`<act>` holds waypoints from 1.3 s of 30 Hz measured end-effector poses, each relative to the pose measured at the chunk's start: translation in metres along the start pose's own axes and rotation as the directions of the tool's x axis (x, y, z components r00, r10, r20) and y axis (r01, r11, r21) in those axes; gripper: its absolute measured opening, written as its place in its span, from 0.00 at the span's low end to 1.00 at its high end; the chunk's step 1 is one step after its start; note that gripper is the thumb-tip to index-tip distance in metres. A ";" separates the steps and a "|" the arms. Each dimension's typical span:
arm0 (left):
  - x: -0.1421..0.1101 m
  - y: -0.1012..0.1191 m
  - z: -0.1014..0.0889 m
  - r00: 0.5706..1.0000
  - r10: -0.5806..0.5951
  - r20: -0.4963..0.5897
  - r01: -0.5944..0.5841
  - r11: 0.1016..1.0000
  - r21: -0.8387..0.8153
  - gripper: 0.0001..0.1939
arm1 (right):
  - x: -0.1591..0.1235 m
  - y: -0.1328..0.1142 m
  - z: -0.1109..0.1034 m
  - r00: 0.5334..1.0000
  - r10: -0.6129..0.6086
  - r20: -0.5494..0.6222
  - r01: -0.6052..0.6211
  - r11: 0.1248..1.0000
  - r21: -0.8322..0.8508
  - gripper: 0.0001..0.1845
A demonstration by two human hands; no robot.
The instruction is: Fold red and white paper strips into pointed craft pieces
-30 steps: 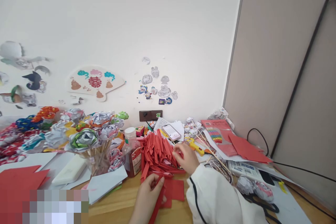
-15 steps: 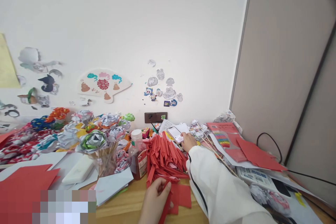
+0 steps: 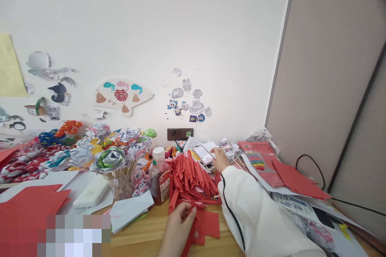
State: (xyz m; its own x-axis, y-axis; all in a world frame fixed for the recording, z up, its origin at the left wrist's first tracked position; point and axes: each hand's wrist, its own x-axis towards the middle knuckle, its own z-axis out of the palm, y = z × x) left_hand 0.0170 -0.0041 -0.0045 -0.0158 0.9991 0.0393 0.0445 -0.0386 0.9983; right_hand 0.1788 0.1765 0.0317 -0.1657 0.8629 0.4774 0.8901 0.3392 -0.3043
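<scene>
My left hand pinches a folded strip of red paper between thumb and fingers, low over the wooden table. Small squares of red paper lie right beside it. Farther back, my right hand is at the right edge of a phone with a lit, mostly white screen. Its fingers reach toward the screen and grip nothing; whether a fingertip touches the glass is unclear. A big heap of folded red paper strips sits between the two hands, just below the phone.
A bottle with a white cap stands left of the heap. A clear cup of sticks bears paper flowers. A white box-shaped thing and red sheets lie left. Red packets and thin sticks lie right.
My right hand has drawn back slightly to the right from the phone's screen. My left hand keeps its hold on the red paper. The view has shifted slightly.
</scene>
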 end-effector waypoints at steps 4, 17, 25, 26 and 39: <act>-0.001 -0.001 0.002 1.000 -0.009 0.017 0.009 1.000 -0.010 0.13 | -0.010 -0.005 -0.016 0.999 -0.046 0.003 0.046 0.999 0.028 0.20; 0.001 -0.009 0.004 1.000 0.000 -0.009 0.000 0.999 0.040 0.14 | -0.004 0.011 0.018 0.990 -0.035 0.135 0.036 0.999 -0.005 0.26; 0.000 -0.004 0.003 1.000 -0.014 0.018 0.014 1.000 0.019 0.16 | -0.002 0.006 0.017 0.989 -0.001 0.147 -0.003 1.000 0.026 0.26; 0.001 -0.005 0.003 1.000 -0.011 0.018 0.010 1.000 0.012 0.16 | -0.002 0.004 0.012 0.990 0.003 0.139 -0.008 0.999 0.039 0.26; 0.002 -0.008 0.001 0.997 0.074 0.015 -0.074 0.997 -0.018 0.12 | -0.116 -0.065 -0.023 0.900 -0.297 0.318 -0.003 0.726 0.687 0.06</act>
State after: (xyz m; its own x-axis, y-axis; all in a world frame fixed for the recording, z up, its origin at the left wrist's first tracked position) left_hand 0.0181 -0.0022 -0.0124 0.0026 0.9937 0.1123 0.0280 -0.1124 0.9933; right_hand 0.1494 0.0458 0.0149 -0.5484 0.7954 0.2581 0.3554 0.5011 -0.7890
